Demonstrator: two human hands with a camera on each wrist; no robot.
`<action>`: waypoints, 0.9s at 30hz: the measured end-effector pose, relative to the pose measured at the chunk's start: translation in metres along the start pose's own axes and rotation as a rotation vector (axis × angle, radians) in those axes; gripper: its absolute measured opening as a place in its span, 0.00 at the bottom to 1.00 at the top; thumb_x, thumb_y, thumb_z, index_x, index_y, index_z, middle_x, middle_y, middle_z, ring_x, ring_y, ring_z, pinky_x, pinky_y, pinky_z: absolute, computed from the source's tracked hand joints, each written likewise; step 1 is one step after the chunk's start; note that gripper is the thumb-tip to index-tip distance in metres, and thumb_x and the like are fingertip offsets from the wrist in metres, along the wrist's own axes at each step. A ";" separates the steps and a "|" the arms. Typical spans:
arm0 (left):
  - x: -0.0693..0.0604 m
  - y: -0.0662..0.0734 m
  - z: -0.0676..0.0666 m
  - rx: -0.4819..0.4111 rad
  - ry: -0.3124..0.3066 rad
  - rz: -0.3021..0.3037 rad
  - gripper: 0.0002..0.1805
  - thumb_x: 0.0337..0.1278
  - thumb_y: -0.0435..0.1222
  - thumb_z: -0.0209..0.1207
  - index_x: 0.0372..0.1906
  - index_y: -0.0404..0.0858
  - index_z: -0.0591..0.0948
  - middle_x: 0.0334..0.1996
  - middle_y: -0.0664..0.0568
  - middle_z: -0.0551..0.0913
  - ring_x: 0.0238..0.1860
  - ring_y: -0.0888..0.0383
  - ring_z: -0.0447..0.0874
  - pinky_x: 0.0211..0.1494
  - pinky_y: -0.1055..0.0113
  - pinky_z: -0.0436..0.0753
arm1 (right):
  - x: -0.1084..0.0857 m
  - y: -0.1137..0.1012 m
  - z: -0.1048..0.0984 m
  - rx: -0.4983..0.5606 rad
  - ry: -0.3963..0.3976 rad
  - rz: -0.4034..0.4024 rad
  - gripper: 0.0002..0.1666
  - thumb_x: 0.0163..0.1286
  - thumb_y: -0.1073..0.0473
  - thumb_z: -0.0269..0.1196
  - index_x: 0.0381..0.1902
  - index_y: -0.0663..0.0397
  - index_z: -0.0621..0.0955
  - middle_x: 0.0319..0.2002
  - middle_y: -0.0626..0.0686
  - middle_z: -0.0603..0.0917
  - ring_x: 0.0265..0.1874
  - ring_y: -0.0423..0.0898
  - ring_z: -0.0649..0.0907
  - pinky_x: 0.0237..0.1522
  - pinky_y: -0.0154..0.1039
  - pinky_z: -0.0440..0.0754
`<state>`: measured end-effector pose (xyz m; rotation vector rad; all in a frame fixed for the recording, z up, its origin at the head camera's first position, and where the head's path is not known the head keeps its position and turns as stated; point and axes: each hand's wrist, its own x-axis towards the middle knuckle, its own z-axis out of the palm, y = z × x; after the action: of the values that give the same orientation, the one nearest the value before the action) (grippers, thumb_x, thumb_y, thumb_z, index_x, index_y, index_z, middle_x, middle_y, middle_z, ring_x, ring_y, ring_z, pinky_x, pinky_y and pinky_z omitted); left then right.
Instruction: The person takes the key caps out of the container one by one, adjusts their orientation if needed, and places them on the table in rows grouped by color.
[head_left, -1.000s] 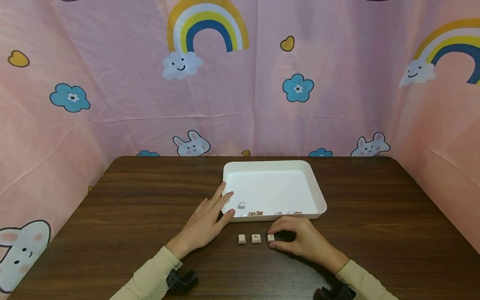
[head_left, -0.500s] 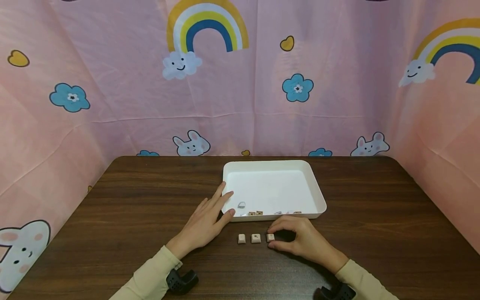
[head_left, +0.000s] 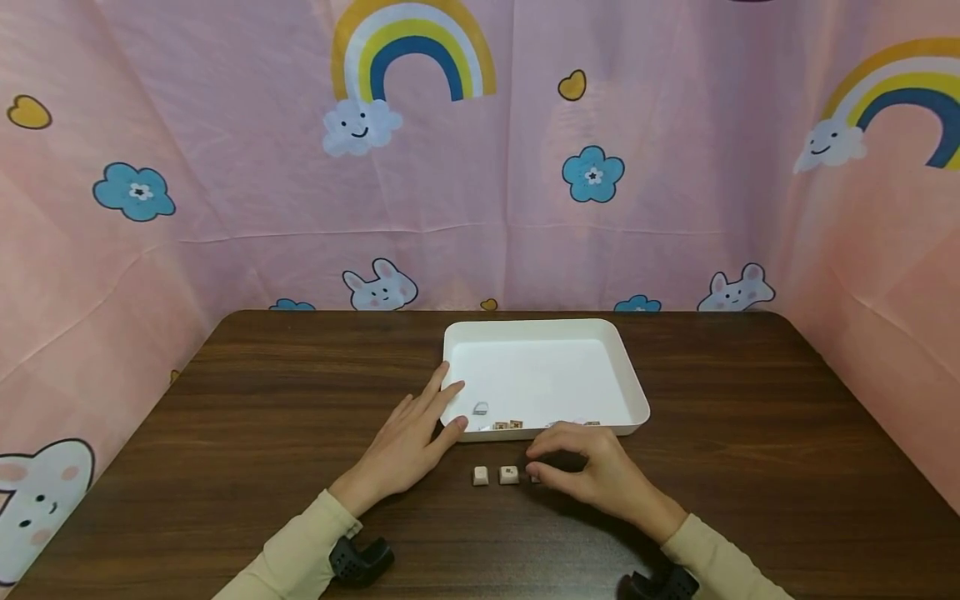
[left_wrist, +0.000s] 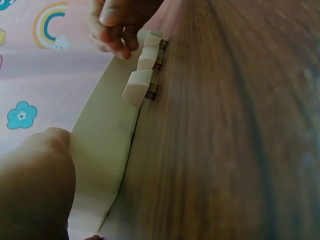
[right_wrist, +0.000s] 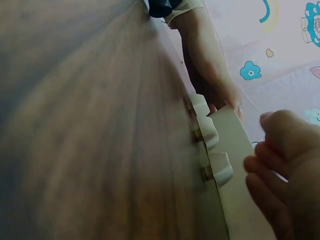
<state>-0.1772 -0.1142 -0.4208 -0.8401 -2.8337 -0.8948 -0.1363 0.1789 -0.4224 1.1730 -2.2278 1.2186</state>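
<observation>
Three pale keycaps stand in a row on the table before the white tray [head_left: 547, 433]: the left one [head_left: 480, 476], the middle one [head_left: 508, 475] and the right one [right_wrist: 220, 169], mostly covered by fingers in the head view. My right hand [head_left: 611, 475] hovers over the right keycap, thumb and fingers bent with a gap between them; the right wrist view shows it apart from the keycap. With spread fingers my left hand [head_left: 401, 450] rests at the tray's left front corner, its fingertips on the rim.
Several small pieces [head_left: 508, 425] lie along the tray's front inner side, with a clear-looking piece [head_left: 481, 408] near its left. A patterned pink curtain [head_left: 450, 192] hangs behind the brown table [head_left: 300, 400].
My right hand has released the right keycap and lifted slightly up and left over it. My left hand keeps its place at the tray. The head view has shifted a little.
</observation>
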 end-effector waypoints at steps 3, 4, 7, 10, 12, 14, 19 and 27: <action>0.000 -0.001 0.000 0.001 0.002 0.001 0.34 0.79 0.55 0.47 0.80 0.45 0.62 0.84 0.49 0.44 0.78 0.42 0.61 0.77 0.34 0.54 | 0.007 0.001 -0.002 -0.001 0.026 -0.039 0.12 0.61 0.69 0.74 0.42 0.53 0.88 0.38 0.48 0.90 0.40 0.42 0.88 0.47 0.29 0.84; 0.000 -0.001 0.000 0.001 0.003 0.001 0.34 0.79 0.55 0.46 0.80 0.45 0.62 0.84 0.50 0.44 0.78 0.42 0.61 0.77 0.34 0.54 | 0.009 0.001 -0.003 -0.008 0.036 -0.044 0.13 0.60 0.69 0.74 0.42 0.53 0.88 0.38 0.48 0.90 0.40 0.42 0.88 0.48 0.29 0.84; 0.001 -0.001 0.000 0.002 0.007 0.005 0.34 0.79 0.55 0.46 0.80 0.45 0.62 0.84 0.50 0.44 0.78 0.43 0.61 0.77 0.34 0.54 | 0.014 0.002 -0.007 -0.036 0.060 -0.047 0.13 0.60 0.70 0.74 0.41 0.52 0.88 0.37 0.48 0.90 0.39 0.41 0.88 0.46 0.29 0.83; 0.001 -0.002 0.000 0.004 -0.001 0.003 0.34 0.79 0.56 0.46 0.80 0.46 0.61 0.84 0.51 0.43 0.78 0.43 0.61 0.77 0.34 0.54 | 0.016 0.002 -0.011 -0.065 0.070 -0.034 0.12 0.60 0.69 0.74 0.39 0.49 0.87 0.36 0.45 0.89 0.37 0.39 0.86 0.41 0.30 0.84; 0.001 -0.002 0.001 0.007 -0.006 0.004 0.34 0.79 0.56 0.46 0.80 0.46 0.61 0.84 0.51 0.43 0.78 0.43 0.61 0.77 0.34 0.54 | 0.018 0.001 -0.013 -0.088 0.075 -0.017 0.11 0.60 0.69 0.75 0.39 0.51 0.88 0.36 0.44 0.88 0.37 0.38 0.86 0.39 0.32 0.84; 0.001 -0.001 0.001 0.007 -0.005 0.004 0.34 0.79 0.56 0.46 0.80 0.45 0.61 0.84 0.51 0.43 0.78 0.43 0.61 0.78 0.34 0.54 | 0.018 0.001 -0.015 -0.112 0.070 0.017 0.11 0.60 0.68 0.74 0.40 0.51 0.88 0.38 0.43 0.88 0.39 0.39 0.86 0.40 0.35 0.85; 0.001 -0.001 0.002 0.004 0.003 0.009 0.34 0.79 0.55 0.46 0.80 0.44 0.62 0.84 0.51 0.43 0.78 0.43 0.61 0.77 0.34 0.54 | 0.020 0.002 -0.016 -0.174 0.013 0.121 0.13 0.62 0.61 0.75 0.45 0.52 0.88 0.44 0.42 0.88 0.46 0.40 0.86 0.49 0.39 0.85; 0.000 0.000 0.002 0.002 0.007 0.008 0.34 0.79 0.55 0.47 0.80 0.44 0.62 0.84 0.49 0.44 0.77 0.42 0.62 0.77 0.33 0.54 | 0.024 -0.002 -0.015 -0.231 -0.109 0.259 0.20 0.68 0.50 0.72 0.54 0.52 0.86 0.50 0.45 0.88 0.51 0.42 0.86 0.54 0.46 0.85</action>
<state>-0.1773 -0.1128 -0.4220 -0.8463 -2.8223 -0.8915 -0.1502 0.1783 -0.3977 0.9036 -2.5840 0.9708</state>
